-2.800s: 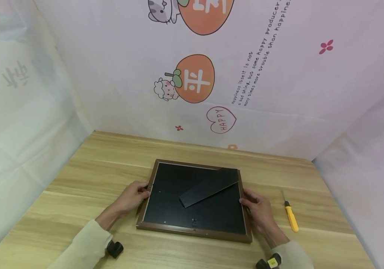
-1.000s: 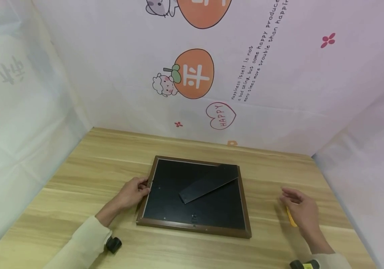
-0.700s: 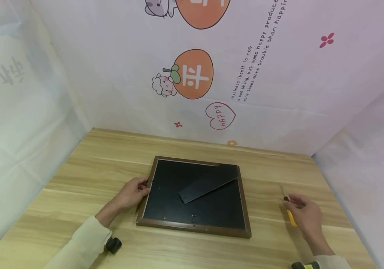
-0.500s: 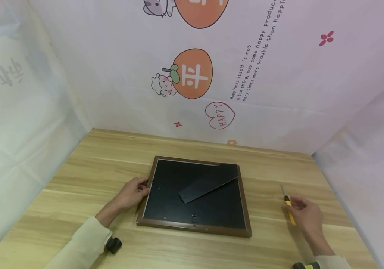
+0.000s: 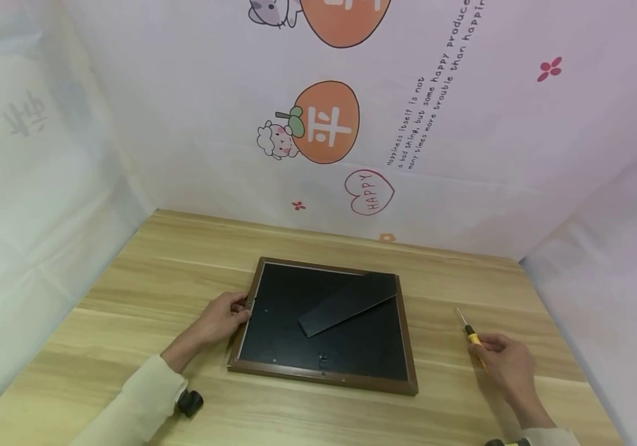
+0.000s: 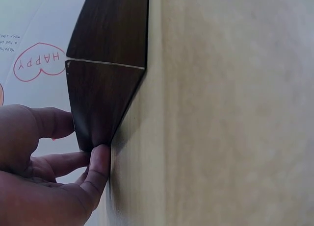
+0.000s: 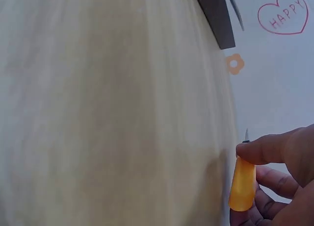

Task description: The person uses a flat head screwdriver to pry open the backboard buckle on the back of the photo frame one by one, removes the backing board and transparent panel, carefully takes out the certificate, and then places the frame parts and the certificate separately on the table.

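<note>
A picture frame (image 5: 279, 321) with a brown border and black backing lies back side up on the table. Its black stand leg (image 5: 346, 306) slants across the backing. My left hand (image 5: 219, 319) grips the frame's left edge, thumb on top; in the left wrist view the fingers (image 6: 99, 167) reach the underside of the brown border (image 6: 105, 88). Right of the frame, my right hand (image 5: 507, 362) pinches a screwdriver (image 5: 471, 335) by its yellow handle, its thin shaft pointing away from me. The right wrist view shows the thumb pressed on the yellow handle (image 7: 242, 187).
The wood-grain table (image 5: 318, 421) meets a printed white sheet (image 5: 441, 204) at its back edge. More sheeting (image 5: 28, 248) hangs on the left and on the right. Bare tabletop lies between the frame and my right hand.
My right hand has left the frame's right edge, moved right to the screwdriver and taken hold of it. The screwdriver's tip has swung a little left. My left hand stays on the frame.
</note>
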`<state>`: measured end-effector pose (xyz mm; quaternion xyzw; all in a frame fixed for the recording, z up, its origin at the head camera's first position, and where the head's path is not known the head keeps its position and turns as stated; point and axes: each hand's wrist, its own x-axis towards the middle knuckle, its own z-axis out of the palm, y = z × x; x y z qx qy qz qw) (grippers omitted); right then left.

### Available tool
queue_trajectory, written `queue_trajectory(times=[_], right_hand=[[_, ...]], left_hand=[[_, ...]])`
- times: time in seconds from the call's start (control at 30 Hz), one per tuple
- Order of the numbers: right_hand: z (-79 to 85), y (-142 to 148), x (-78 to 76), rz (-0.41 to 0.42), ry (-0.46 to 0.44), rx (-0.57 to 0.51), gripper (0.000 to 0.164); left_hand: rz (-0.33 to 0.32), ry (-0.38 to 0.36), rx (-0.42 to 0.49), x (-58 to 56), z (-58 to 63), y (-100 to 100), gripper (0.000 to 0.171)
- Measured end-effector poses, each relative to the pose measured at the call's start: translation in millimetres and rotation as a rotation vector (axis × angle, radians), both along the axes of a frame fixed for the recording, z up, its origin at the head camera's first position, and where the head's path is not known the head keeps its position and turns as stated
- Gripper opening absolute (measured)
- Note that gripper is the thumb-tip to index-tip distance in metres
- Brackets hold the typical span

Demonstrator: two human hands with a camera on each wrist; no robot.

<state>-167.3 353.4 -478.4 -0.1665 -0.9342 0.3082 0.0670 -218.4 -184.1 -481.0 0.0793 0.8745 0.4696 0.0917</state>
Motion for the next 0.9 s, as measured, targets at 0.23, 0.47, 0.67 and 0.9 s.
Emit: queue_trajectory(times=[0.23, 0.47, 0.67, 0.9], right_hand=[[20.7, -23, -0.8, 0.043, 0.103, 0.027, 0.034], [48.2, -65, -6.0, 0.204, 0.183, -0.016, 0.031], [58.1, -101, -14.3, 0.353, 0.262, 0.033, 0.025], [53.7, -130, -21.4, 0.452, 0.257, 0.056, 0.020]], left_hand=[[0.004, 0.006, -0.006, -1.2, -0.4, 0, 0.042], [0.011, 0.003, 0.000, -2.0, -1.5, 1, 0.042], [0.015, -0.007, 0.009, -2.0, 0.2, 0, 0.043], [0.020, -0.001, 0.003, -1.4, -1.0, 0, 0.043]])
